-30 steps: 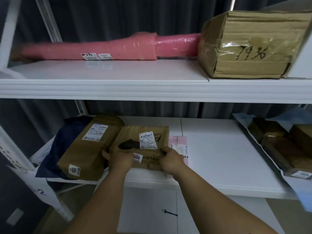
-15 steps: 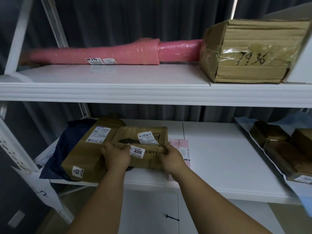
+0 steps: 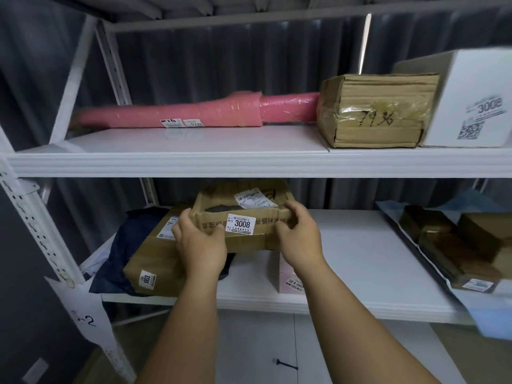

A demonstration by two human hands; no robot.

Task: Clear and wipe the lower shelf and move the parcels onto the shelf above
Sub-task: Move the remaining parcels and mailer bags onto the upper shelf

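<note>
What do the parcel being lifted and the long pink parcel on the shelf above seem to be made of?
Lifted parcel: brown corrugated cardboard, matte, creased, with paper labels. Long pink parcel: likely soft foam or plastic wrap under glossy clear tape; the shiny highlights suggest this.

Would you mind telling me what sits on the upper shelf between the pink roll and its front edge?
Nothing: in the head view, the upper shelf is bare before the pink roll.

shelves: 2 | cardboard boxes: 3 | pink roll: 1 | white box: 1 | dark bag: 1 | hands: 2
</note>
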